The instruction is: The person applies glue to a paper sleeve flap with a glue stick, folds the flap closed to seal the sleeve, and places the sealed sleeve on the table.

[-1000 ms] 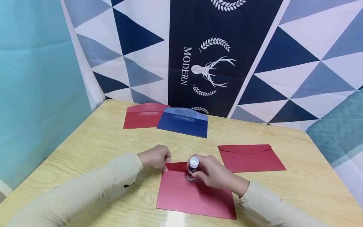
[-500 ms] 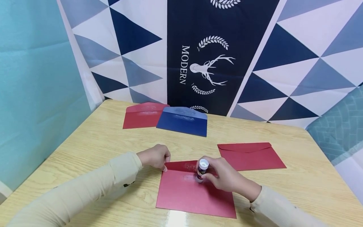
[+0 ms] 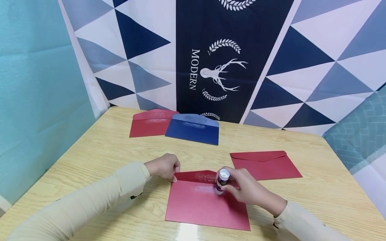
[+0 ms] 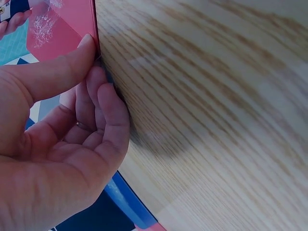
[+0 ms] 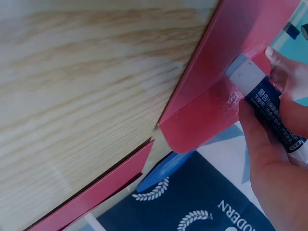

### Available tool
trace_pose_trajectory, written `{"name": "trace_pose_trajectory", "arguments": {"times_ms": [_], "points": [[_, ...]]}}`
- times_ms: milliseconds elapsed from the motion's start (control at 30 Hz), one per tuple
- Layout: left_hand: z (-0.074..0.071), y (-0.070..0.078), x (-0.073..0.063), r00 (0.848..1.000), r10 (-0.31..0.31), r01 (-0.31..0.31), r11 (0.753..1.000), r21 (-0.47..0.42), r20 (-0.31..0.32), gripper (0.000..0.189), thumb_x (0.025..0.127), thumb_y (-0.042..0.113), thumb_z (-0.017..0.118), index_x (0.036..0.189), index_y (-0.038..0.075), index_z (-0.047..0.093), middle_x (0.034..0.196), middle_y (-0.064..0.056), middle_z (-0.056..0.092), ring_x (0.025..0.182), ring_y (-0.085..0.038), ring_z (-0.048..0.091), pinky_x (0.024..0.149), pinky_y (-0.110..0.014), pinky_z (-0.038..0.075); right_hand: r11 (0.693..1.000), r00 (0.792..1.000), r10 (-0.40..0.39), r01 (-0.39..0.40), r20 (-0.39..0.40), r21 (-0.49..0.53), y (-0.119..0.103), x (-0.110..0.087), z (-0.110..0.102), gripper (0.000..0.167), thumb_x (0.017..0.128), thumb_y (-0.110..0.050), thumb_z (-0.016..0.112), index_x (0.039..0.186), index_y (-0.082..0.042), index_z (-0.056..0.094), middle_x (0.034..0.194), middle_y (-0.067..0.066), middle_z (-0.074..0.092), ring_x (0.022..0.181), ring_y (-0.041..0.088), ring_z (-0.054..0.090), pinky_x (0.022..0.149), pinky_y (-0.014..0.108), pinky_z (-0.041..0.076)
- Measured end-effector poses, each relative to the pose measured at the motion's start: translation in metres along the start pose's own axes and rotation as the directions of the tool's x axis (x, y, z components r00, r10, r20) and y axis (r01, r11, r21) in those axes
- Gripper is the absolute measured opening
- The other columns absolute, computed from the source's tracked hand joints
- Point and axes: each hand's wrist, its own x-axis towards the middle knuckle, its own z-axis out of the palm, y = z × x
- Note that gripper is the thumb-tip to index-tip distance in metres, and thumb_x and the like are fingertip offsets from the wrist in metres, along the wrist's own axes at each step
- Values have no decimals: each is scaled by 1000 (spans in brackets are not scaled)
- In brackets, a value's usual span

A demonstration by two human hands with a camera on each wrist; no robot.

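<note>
A red envelope lies in front of the person, its flap unfolded toward the back. Whitish glue smears mark the flap and the strip just below its fold. The left hand pinches the envelope's left corner between thumb and fingers, seen closely in the left wrist view. Gripped in the right hand is a glue stick with a dark label and white end. Its lower tip is at the envelope just below the fold, right of the smears; the right wrist view shows the glue stick tilted against the paper.
Another red envelope with its flap folded over lies at the right. Toward the back, a blue envelope overlaps a red envelope; both have raised flaps with whitish smears. A patterned cloth hangs behind the wooden table.
The right hand has slid the glue stick rightward along the fold, and whitish smears now show where it passed. The left hand keeps its pinch on the corner.
</note>
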Motion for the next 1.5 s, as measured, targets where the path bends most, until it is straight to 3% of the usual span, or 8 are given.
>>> {"name": "trace_pose_trajectory", "arguments": {"times_ms": [200, 367, 567, 767, 933, 1200, 1500], "points": [[-3, -1, -1, 1000, -8, 8, 1000, 13, -5, 39, 73, 8, 82, 58, 13, 46, 53, 4, 33, 60, -11, 34, 63, -25, 35, 999, 999, 33, -34, 34, 15, 3, 2, -6, 25, 80, 0, 72, 102, -10, 63, 90, -3, 70, 83, 1, 65, 74, 21, 56], [-3, -2, 0, 1000, 3, -3, 1000, 18, 2, 38, 74, 8, 82, 58, 14, 48, 55, 5, 36, 62, -11, 35, 63, -25, 36, 995, 985, 80, -88, 154, 48, 4, 11, -20, 21, 81, -2, 72, 98, -11, 64, 89, -4, 68, 78, -2, 60, 68, 18, 50], [-4, 0, 2, 1000, 8, -9, 1000, 21, 13, 37, 74, 8, 82, 58, 14, 49, 58, 5, 39, 63, -11, 37, 63, -24, 36, 994, 961, 95, -103, 259, 19, -5, 25, -33, 20, 80, -7, 75, 95, -11, 64, 85, -6, 66, 82, 1, 66, 74, 21, 56], [-6, 1, 2, 1000, 15, -15, 999, 39, 7, 32, 74, 9, 82, 60, 13, 53, 59, 6, 42, 66, -11, 39, 65, -25, 38, 991, 944, 104, -123, 312, 43, -10, 37, -32, 17, 80, -8, 76, 92, -10, 64, 84, -4, 67, 84, 6, 70, 74, 20, 56], [-4, 0, 1, 1000, 9, -9, 1000, 28, 16, 36, 74, 9, 82, 59, 15, 50, 58, 5, 40, 64, -11, 38, 63, -24, 37, 993, 929, 104, -116, 356, 13, -11, 42, -21, 16, 80, -9, 75, 90, -9, 62, 82, -3, 69, 76, 1, 67, 69, 17, 54], [-1, -2, 2, 1000, 6, -6, 1000, 28, 13, 38, 74, 9, 82, 57, 15, 48, 57, 4, 38, 64, -11, 37, 62, -24, 36, 994, 933, 80, -102, 350, 45, -14, 53, -3, 14, 83, -7, 72, 87, -8, 59, 80, 0, 72, 76, 4, 70, 68, 15, 54], [-2, -3, 3, 1000, 12, -12, 999, 37, 10, 35, 73, 10, 83, 59, 15, 51, 58, 6, 42, 65, -10, 40, 63, -24, 38, 999, 972, 42, -43, 232, 1, -17, 61, 13, 15, 84, -11, 73, 90, -8, 60, 82, 1, 72, 78, 6, 70, 68, 18, 53]]}}
